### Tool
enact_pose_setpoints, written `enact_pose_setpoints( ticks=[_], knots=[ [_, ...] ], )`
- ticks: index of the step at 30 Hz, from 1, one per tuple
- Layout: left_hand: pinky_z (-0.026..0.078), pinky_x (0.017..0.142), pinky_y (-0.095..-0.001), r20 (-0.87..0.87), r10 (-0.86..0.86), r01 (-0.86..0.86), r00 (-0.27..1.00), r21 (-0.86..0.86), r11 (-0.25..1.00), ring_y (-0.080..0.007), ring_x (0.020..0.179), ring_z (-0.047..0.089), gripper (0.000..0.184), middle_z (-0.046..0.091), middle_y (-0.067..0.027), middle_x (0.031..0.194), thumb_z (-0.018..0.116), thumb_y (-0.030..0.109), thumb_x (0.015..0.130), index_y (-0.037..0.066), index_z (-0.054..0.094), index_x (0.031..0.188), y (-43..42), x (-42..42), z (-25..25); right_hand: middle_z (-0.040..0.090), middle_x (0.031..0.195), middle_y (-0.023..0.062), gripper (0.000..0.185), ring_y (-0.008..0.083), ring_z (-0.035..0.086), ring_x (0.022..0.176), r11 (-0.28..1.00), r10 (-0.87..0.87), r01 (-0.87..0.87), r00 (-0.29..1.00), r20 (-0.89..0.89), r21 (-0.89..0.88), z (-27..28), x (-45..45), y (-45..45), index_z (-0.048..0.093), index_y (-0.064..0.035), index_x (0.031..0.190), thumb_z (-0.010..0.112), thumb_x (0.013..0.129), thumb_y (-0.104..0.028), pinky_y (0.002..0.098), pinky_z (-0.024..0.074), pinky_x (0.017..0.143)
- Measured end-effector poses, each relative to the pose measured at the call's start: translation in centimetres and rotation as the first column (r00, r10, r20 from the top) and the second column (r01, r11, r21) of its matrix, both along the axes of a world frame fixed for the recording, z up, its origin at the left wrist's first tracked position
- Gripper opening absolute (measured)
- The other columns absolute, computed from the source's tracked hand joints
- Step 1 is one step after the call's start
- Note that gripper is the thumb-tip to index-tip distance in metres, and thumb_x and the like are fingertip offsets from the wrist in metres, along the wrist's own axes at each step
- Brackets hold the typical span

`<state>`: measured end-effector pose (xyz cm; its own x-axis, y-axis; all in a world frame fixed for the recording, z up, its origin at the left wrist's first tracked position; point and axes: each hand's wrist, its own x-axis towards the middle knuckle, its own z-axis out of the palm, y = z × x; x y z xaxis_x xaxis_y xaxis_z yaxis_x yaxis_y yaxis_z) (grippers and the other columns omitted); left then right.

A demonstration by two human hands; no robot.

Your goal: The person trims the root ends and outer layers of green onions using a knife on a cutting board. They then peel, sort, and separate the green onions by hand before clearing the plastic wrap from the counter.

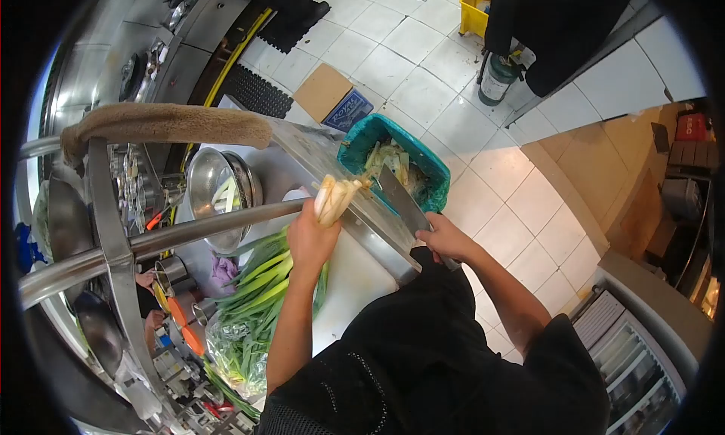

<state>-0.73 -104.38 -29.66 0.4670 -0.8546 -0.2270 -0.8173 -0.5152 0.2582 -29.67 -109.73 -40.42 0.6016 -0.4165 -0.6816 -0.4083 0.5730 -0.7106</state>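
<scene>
My left hand (pixel 313 240) is closed round a bunch of green onions (pixel 260 280). Their white root ends stick out above the fist, and the long leaves trail down over the counter. My right hand (pixel 447 240) grips the handle of a cleaver (pixel 400 198), whose broad blade points up and left, over the near side of a green-lined bin (pixel 434 163). Pale trimmings (pixel 404 167) lie inside the bin. Beneath the onions is a white cutting board (pixel 359 284).
Metal bowls (pixel 208 186) stand on the counter behind a steel rail (pixel 219 225) with a brown towel (pixel 174 125). A cardboard box (pixel 323 91), a green gas cylinder (pixel 497 81) and a yellow bucket (pixel 475 10) stand on the tiled floor. Another person's hands (pixel 152 319) show at the left.
</scene>
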Motion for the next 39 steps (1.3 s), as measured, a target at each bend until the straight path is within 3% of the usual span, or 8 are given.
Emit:
enact_pose_setpoints(
  ticks=[11,14,16,18,22,29,34,39],
  knots=[
    [0.055,0.086,-0.0563,-0.062,0.032,-0.039,0.998,-0.116,0.992,-0.0481,0.097,0.071,0.046,0.076,-0.0238,0.1,0.085,0.025,0.077,0.008,0.066,0.115,1.6,0.2,2.9,0.06,0.075,0.0117,0.043,0.0192,0.061,0.048,0.998,-0.005,0.008,0.999,0.046,-0.06,4.5,-0.2,-0.5,0.05,0.0048,0.135,0.063,0.104,-0.021,0.0386,0.0494,0.047],
    [0.055,0.087,-0.0552,-0.041,0.017,-0.021,0.999,-0.09,0.996,-0.0471,0.099,0.071,0.046,0.076,-0.0232,0.102,0.085,0.026,0.077,0.007,0.067,0.114,1.4,0.0,2.3,0.054,0.062,0.0046,0.034,0.0153,0.056,0.044,0.993,-0.034,0.041,0.997,0.069,-0.108,5.6,-0.2,-0.2,0.051,0.0031,0.127,0.062,0.106,-0.021,0.0349,0.046,0.044],
    [0.055,0.088,-0.0544,-0.033,0.01,-0.012,0.999,-0.067,0.998,-0.0463,0.101,0.07,0.045,0.076,-0.0227,0.103,0.085,0.026,0.077,0.006,0.067,0.113,1.3,-0.3,1.9,0.06,0.075,0.0115,0.044,0.0191,0.061,0.049,0.995,0.011,-0.003,0.997,0.076,-0.1,5.6,-0.2,-0.2,0.051,0.0048,0.134,0.065,0.104,-0.024,0.0384,0.0492,0.047],
    [0.053,0.098,-0.0505,0.072,-0.051,0.041,0.996,0.14,0.989,-0.0433,0.117,0.068,0.07,0.072,-0.022,0.127,0.093,0.029,0.073,0.008,0.064,0.134,1.0,-0.7,1.2,0.06,0.074,0.0109,0.044,0.0191,0.061,0.049,0.995,0.019,-0.013,0.998,0.062,-0.094,5.1,-0.3,0.2,0.051,0.0046,0.135,0.065,0.104,-0.023,0.0383,0.0491,0.047],
    [0.036,0.115,-0.0557,0.167,-0.281,0.299,0.945,-0.092,0.95,-0.0357,0.138,0.053,0.121,0.058,-0.015,0.146,0.099,0.037,0.064,0.012,0.036,0.163,3.7,-1.4,0.5,0.059,0.07,0.0091,0.043,0.0189,0.06,0.047,0.996,-0.006,0.015,0.995,0.101,-0.088,5.6,-0.9,1.0,0.051,0.0046,0.134,0.064,0.104,-0.022,0.0377,0.0484,0.045],
    [0.043,0.11,-0.0545,0.12,-0.241,0.228,0.963,0.109,0.967,-0.0382,0.132,0.058,0.121,0.061,-0.0184,0.139,0.1,0.032,0.06,0.014,0.036,0.162,4.9,1.2,1.9,0.055,0.065,0.0062,0.033,0.0181,0.057,0.044,0.992,-0.038,0.049,0.995,0.095,-0.116,4.8,-1.3,2.4,0.054,0.003,0.123,0.065,0.103,-0.02,0.0367,0.0468,0.042],
    [0.051,0.099,-0.0536,0.132,-0.256,0.245,0.958,0.096,0.965,-0.0415,0.11,0.069,0.072,0.07,-0.0207,0.117,0.078,0.008,0.074,0.009,0.049,0.14,6.0,2.9,-1.0,0.054,0.065,0.0041,0.026,0.0158,0.055,0.045,0.989,-0.034,0.054,0.989,0.146,-0.137,7.2,-1.9,2.7,0.055,-0.0003,0.119,0.067,0.104,-0.018,0.0337,0.0463,0.042],
    [0.054,0.094,-0.0534,0.082,-0.192,0.182,0.978,0.124,0.976,-0.0432,0.101,0.071,0.058,0.073,-0.021,0.104,0.072,0.007,0.077,0.007,0.052,0.131,8.1,2.5,0.3,0.052,0.064,0.0012,0.02,0.0142,0.053,0.044,0.985,-0.042,0.061,0.992,0.117,-0.161,8.7,-2.8,4.4,0.055,-0.0024,0.117,0.063,0.106,-0.017,0.032,0.0463,0.041]
  ],
)
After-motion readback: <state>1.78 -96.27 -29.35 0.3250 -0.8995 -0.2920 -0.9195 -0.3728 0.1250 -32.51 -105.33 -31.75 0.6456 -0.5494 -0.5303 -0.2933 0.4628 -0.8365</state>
